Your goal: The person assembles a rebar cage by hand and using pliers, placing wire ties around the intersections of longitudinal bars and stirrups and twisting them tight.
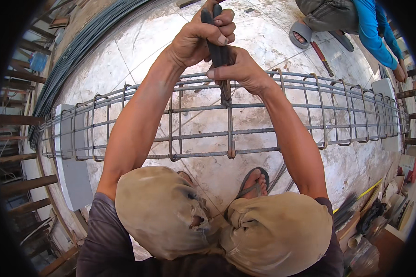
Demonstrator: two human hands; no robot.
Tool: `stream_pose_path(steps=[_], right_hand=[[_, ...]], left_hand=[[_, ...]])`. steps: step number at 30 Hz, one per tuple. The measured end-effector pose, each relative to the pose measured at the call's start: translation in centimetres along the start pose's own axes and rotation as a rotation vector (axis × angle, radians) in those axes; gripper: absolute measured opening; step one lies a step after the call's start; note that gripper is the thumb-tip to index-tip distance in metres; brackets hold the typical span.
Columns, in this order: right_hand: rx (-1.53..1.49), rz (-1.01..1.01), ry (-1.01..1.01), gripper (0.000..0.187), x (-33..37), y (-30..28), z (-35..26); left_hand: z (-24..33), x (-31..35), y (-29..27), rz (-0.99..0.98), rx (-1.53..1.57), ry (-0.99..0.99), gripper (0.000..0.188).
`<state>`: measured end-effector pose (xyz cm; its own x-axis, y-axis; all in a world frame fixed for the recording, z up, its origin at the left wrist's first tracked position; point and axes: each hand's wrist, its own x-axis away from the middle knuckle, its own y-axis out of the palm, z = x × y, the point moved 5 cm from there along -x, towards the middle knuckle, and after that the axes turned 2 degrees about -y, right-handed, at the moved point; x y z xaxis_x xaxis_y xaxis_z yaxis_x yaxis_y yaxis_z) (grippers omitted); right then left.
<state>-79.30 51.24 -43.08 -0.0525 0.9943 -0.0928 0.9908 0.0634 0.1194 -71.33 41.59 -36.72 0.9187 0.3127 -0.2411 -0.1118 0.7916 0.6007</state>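
Observation:
My left hand [203, 36] is closed round the dark handles of a pair of pincers [218, 54]. Lower on the same tool, my right hand [240, 73] grips it near the jaws, its thumb across the front. The pincers point down, and their jaws [225, 99] meet a crossing of bars on a long rebar cage [254, 131]. Whether tie wire sits in the jaws is too small to tell. The cage, made of long ribbed bars with rectangular stirrups, stretches left to right before my knees.
Grey blocks [71, 171] [384, 92] support the cage's ends. A bundle of long steel bars [74, 62] lies at the far left. Another person's blue sleeve [374, 34] and sandalled foot [301, 34] are at the far right, beside a red-handled tool [322, 58]. Clutter [370, 226] fills the near right.

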Motion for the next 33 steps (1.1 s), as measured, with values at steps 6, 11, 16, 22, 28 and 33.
stream_pose_path(steps=[6, 11, 16, 22, 28, 33], right_hand=[[0.341, 0.479, -0.115, 0.033, -0.8, 2.2, 0.5], [0.452, 0.513, -0.130, 0.039, 1.2, 3.0, -0.5], [-0.080, 0.280, -0.097, 0.028, 0.5, 2.2, 0.6], [-0.248, 0.208, 0.093, 0.028, -2.1, 0.8, 2.6], [-0.081, 0.290, 0.048, 0.018, -1.9, 1.0, 2.4], [0.569, 0.572, -0.351, 0.023, 0.5, 4.2, -0.4]], left_hand=[[-0.4, 1.2, 0.8, 0.590, -0.264, 0.069, 0.039], [-0.1, 2.6, 2.3, 0.438, -0.313, 0.032, 0.044], [-1.6, 0.3, 1.4, 0.014, -0.162, -0.142, 0.041], [-2.7, -3.6, -3.7, 0.368, -0.123, -0.185, 0.028], [-1.4, -2.1, -1.1, 0.580, -0.382, -0.124, 0.032], [0.0, 1.5, 5.8, 1.065, -1.065, 0.148, 0.066]])
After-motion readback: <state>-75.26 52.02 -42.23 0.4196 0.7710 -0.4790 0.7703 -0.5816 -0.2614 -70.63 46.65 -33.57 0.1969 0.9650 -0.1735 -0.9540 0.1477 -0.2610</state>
